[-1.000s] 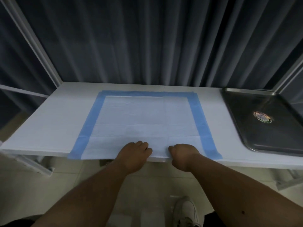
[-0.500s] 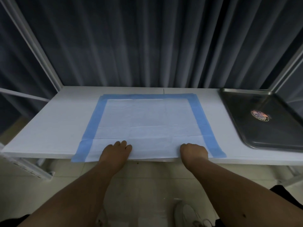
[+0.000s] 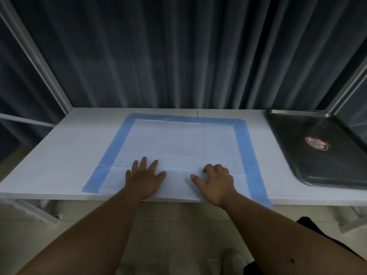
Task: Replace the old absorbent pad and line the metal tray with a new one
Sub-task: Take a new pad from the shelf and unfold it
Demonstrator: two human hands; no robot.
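1. Both hands have come forward off the near edge of the pad since the earlier frames and now lie on its top surface; the left fingers, curled before, are now spread.
2. Head view: pad (image 3: 178,147), white with a blue border, lies flat on the white table (image 3: 59,155); its near edge slightly overhangs the table's front edge.
3. Left hand (image 3: 146,178) rests palm down on the pad's near part, fingers straight and fanned, holding nothing.
4. Right hand (image 3: 216,182) rests on the pad just right of the left hand, apart from it. Its thumb points left; its fingers are bent, tips on the sheet. Whether they pinch any material cannot be told.
5. Metal tray (image 3: 297,155) sits on the table's right end, apart from the pad, unlined. A round sticker (image 3: 316,143) lies on its floor.
6. Dark curtain (image 3: 178,56) hangs behind the table.
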